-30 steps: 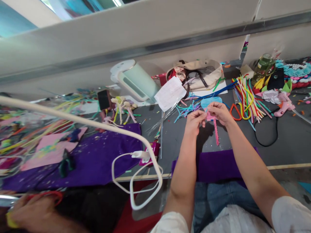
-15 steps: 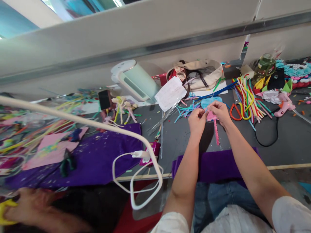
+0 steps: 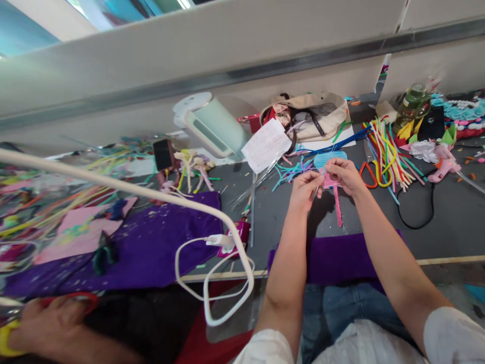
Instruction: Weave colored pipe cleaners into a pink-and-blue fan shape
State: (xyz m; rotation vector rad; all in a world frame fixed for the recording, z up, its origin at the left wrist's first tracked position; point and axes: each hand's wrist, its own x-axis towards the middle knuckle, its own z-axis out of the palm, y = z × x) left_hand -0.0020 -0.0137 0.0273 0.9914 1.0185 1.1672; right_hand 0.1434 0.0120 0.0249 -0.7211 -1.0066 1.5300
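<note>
Head view: hands (image 3: 325,183) raised, fingertips together.

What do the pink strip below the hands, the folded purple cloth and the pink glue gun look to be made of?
Pink strip: probably fuzzy craft stems, matt, judging by its ragged, furry edge.
Folded purple cloth: soft, matt fabric, fibre unclear; it bends in a rounded fold.
Pink glue gun: likely moulded plastic, fairly smooth, with light highlights.
</note>
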